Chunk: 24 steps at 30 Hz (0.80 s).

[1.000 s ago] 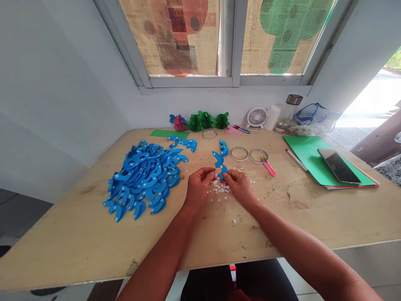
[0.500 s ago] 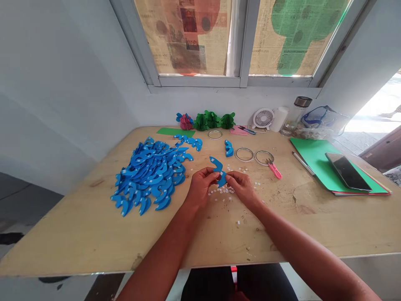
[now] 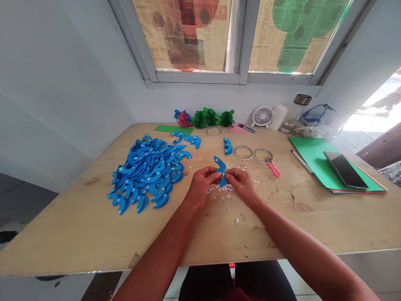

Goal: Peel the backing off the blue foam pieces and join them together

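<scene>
A curved blue paper piece (image 3: 220, 163) with a small white square near its upper tip is held up between my two hands. My left hand (image 3: 203, 182) pinches it from the left. From the right, my right hand (image 3: 241, 183) has its thumb and forefinger closed at the piece's edge; whether a small bit is between those fingertips is too small to tell. Tiny white squares (image 3: 226, 189) lie scattered on the table just below the hands. A large heap of similar blue pieces (image 3: 147, 167) spreads to the left, many bearing white squares.
Behind the hands lie another blue piece (image 3: 228, 146), tape rings (image 3: 243, 152) and pink scissors (image 3: 273, 168). Folded green paper shapes (image 3: 211, 118), a small fan (image 3: 262, 116) and a bottle (image 3: 294, 113) stand at the back. A phone (image 3: 346, 169) rests on green sheets (image 3: 308, 146) at right.
The blue piece has turned more upright, and my fingers have closed in nearer each other over its lower part. The whole view has shifted slightly.
</scene>
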Available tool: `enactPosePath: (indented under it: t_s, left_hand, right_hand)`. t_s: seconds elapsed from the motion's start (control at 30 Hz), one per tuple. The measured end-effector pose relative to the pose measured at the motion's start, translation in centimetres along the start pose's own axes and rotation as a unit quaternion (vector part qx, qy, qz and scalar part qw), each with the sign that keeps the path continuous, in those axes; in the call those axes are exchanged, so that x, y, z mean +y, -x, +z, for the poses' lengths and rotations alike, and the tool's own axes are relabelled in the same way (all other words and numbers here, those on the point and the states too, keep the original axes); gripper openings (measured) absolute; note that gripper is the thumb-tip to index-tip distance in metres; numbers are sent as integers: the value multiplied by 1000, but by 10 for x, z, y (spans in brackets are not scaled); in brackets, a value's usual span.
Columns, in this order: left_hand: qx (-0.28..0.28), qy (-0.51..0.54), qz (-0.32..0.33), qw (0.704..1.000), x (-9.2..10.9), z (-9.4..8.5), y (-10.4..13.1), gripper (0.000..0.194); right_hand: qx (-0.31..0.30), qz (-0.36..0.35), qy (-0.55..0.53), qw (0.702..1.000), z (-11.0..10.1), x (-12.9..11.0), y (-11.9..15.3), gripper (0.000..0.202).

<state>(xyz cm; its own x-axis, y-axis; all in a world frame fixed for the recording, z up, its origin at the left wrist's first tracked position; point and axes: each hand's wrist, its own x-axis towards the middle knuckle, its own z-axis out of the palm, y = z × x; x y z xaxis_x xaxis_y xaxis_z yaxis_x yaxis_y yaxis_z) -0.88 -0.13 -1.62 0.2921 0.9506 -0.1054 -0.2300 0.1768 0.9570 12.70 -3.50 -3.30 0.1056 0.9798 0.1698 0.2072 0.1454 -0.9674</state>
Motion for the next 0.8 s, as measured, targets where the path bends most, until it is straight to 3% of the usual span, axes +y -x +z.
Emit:
enactPosePath:
  t_s: [0.17,0.33,0.6,0.8]
  left_hand:
    - [71,-73,66,993,-1,3,0,16]
    - [85,-118,96,985,-3,6,0,16]
    - [45,-71,19,996,2,7,5,15]
    - [36,-60,11,997,2,8,5,14]
  right_hand:
    - [123,-60,124,983,-1,-9,3,14]
    - [80,-67,159,982,1,-9,5,11]
    - [78,-22,161,984,3,-6,4,11]
    - [83,-8,173,981,2,-8,4,10]
